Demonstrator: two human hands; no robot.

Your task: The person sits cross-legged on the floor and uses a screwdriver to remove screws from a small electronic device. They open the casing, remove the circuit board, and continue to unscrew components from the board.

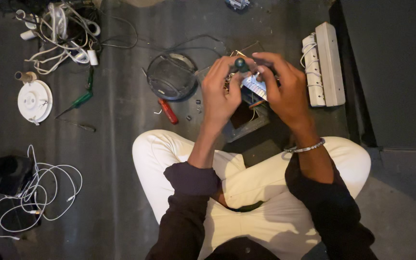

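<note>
Both hands close together — left hand (220,94) pinching a dark-handled screwdriver (241,64), right hand (285,89) clamped on a small white circuit part (254,85) — above an open grey box (246,118) on the floor, between a round black cover (171,76) and white power strips (323,62).

Both hands meet over the small ridged electronic part (254,86), left hand (220,94) beside right hand (285,91), above the open square metal box (246,120) on the floor. Left of the box sits the round black disc-shaped casing (171,76), with the red-handled tool (168,111) just before it. Right of the hands lies the long white power strip (324,63).
</note>
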